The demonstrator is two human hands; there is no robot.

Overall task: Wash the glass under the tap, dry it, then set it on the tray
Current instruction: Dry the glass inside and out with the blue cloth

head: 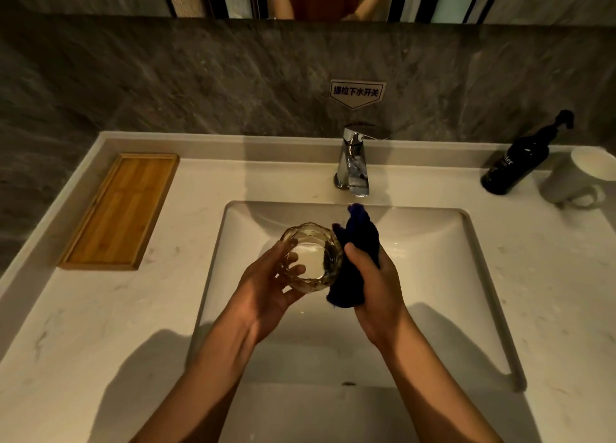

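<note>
Over the white rectangular sink basin (pixel 433 242), the left hand (pixel 266 296) holds the clear faceted glass tumbler (pixel 311 257), its grip wrapped around the side with fingertips showing through the glass. The right hand (pixel 376 286) has its grip pressed together on a dark blue cloth (pixel 358 242), which touches the right side of the tumbler. The empty bamboo tray (pixel 120 211) lies near the back left corner of the pale marble bench (pixel 83 326), well apart from the tumbler. The chrome tap (pixel 355 162) stands at the back edge.

tray (pixel 120 209) left of sink (pixel 433 276), tap (pixel 354 162) behind
</note>
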